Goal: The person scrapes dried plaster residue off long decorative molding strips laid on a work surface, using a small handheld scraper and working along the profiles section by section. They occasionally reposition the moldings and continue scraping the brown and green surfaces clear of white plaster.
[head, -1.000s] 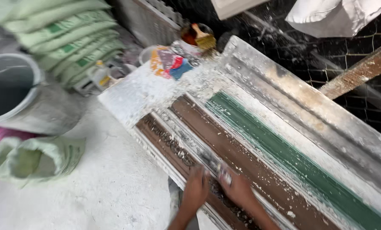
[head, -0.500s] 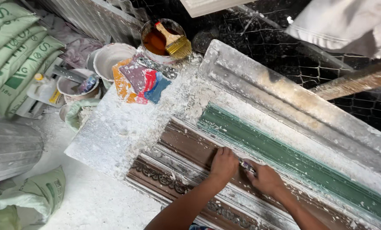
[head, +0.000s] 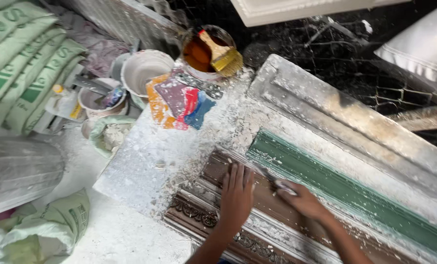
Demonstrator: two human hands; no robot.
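A long ornate moulding (head: 355,146) lies across the view, with a green strip (head: 345,186), brown strips and white plaster dust over it. My left hand (head: 237,194) lies flat on the brown strip near its left end, fingers together. My right hand (head: 302,199) is just to the right, closed on a small metal scraper (head: 273,180) whose blade touches the edge between brown and green.
A tin of brown liquid (head: 205,53) with a brush (head: 222,55) stands at the moulding's head. Coloured sanding sheets (head: 179,101) lie on the dusty board (head: 150,161). Buckets (head: 144,73), stacked green sacks (head: 23,73) and a grey container (head: 18,171) are on the left. Wire mesh (head: 375,83) lies behind.
The view has swung toward the moulding's left end. Both hands have moved along the brown strip toward that end, the scraper still in my right hand.
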